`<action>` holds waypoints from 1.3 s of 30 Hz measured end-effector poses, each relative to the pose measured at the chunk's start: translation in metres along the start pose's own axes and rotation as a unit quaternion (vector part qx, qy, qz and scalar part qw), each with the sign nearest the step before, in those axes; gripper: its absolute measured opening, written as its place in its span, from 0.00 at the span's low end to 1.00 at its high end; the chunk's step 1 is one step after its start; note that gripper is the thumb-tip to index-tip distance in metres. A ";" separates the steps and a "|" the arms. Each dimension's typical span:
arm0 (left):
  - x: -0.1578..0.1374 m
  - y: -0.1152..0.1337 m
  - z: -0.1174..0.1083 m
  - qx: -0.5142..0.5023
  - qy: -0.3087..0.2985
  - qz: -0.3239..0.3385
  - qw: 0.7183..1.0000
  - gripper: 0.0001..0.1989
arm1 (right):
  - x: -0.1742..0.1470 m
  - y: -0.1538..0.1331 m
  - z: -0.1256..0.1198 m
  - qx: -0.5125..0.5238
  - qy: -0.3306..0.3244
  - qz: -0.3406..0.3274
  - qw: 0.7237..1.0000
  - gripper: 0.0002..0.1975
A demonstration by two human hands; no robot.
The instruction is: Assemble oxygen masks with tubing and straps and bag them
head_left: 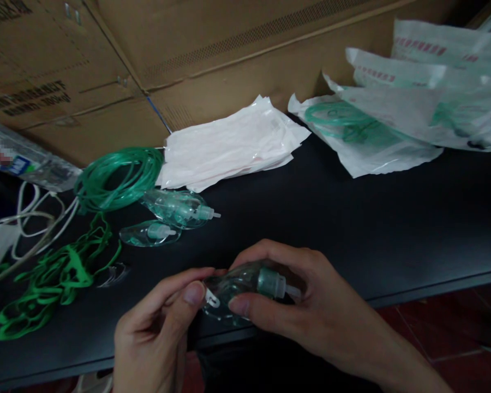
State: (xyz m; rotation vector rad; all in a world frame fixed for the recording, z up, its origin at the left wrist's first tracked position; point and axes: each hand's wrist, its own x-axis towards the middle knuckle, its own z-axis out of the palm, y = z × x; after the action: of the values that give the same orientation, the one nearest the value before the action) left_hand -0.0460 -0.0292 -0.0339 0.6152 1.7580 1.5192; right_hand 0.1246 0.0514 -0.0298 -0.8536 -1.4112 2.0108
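Observation:
An oxygen mask (237, 284) of clear green plastic is held above the front edge of the dark table. My right hand (311, 295) is wrapped round its body, thumb in front and fingers behind, with the connector sticking out toward the palm. Thumb and forefinger of my left hand (167, 311) pinch the narrow end of the mask, beside a small white clip (211, 298). Two more masks, a larger one (180, 207) and a smaller one (151, 233), lie on the table beyond my left hand.
Coiled green tubing (118, 177), tangled green elastic straps (65, 273) and white cables (45, 218) lie at the left. White packets (233, 144) are stacked at the back. Packaged tubing in bags (393, 120) sits at the right. Cardboard boxes (229, 43) stand behind.

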 end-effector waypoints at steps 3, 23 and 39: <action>0.001 0.000 0.000 0.016 0.009 0.004 1.000 0.14 | 0.000 0.000 0.000 0.004 -0.001 0.001 1.000 0.06; 0.000 -0.007 -0.004 0.068 -0.005 0.025 0.997 0.11 | -0.001 -0.002 0.003 0.009 0.011 -0.038 0.999 0.11; -0.012 -0.008 0.002 0.064 0.009 0.065 0.996 0.16 | 0.002 0.010 0.008 -0.132 0.087 -0.243 0.957 0.06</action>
State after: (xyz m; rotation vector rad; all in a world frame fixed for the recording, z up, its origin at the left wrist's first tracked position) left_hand -0.0362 -0.0387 -0.0388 0.7965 1.8713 1.5116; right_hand 0.1165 0.0443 -0.0375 -0.6844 -1.6198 1.3703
